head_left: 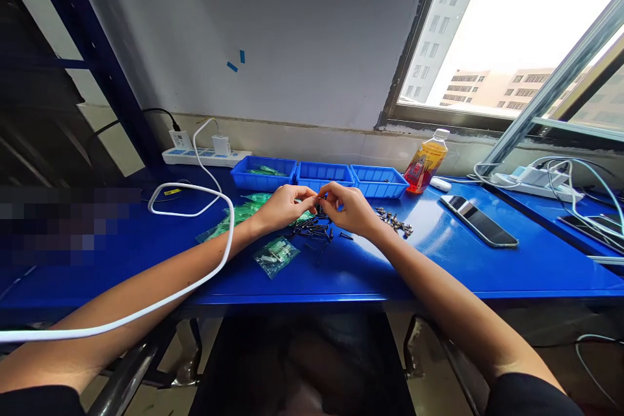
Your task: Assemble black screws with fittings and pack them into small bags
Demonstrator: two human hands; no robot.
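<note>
Left hand [285, 208], right hand [350, 209]: fingertips meeting, grip unclear
Cable [231, 224]: one, crossing left forearm [180, 273]
Bins [325, 181]: three, twelve o'clock
Dark screws [314, 231]: many, six o'clock

- Grey wall [302, 32] at twelve o'clock, bearing two blue strips [232, 67].
- Window [468, 32] at two o'clock, bright daylight, pale buildings [526, 86] outside.
- Blue metal post [92, 45] at ten o'clock.
- Glossy blue surface [511, 273] from nine to three o'clock, catching glare.
- Pale floor [156, 398] at seven o'clock.
</note>
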